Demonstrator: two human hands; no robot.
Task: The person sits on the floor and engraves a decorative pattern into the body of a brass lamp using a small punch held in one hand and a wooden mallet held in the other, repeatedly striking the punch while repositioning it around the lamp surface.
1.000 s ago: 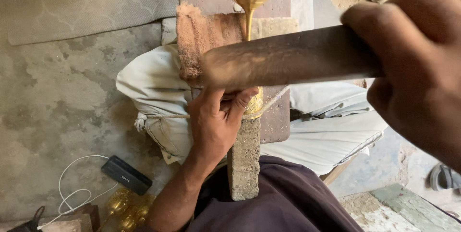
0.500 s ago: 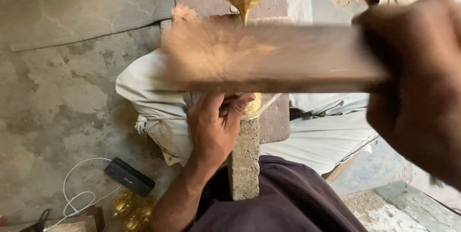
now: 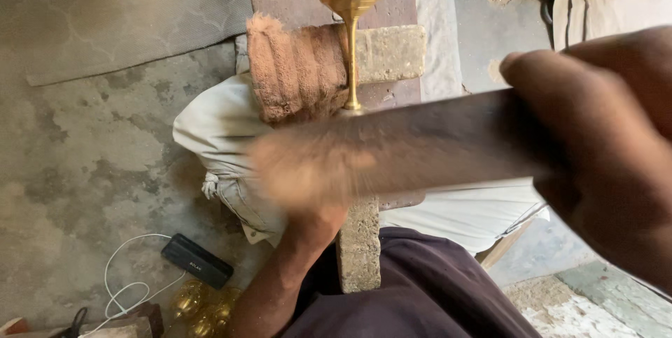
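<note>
The stemmed cup (image 3: 349, 37) in front of me is polished yellow metal, bright and smooth, set against a coarse, gritty stone block (image 3: 387, 52) and a rough, fuzzy rust-brown pad (image 3: 294, 65). The tool (image 3: 420, 145) in my right hand (image 3: 602, 156) looks like dull, matt wood, though it is blurred. Under it lies creased off-white cloth (image 3: 217, 128) on cracked, matt concrete floor (image 3: 84, 149), where a matt black plastic box (image 3: 197, 261) and glossy brass pieces (image 3: 199, 303) sit.
</note>
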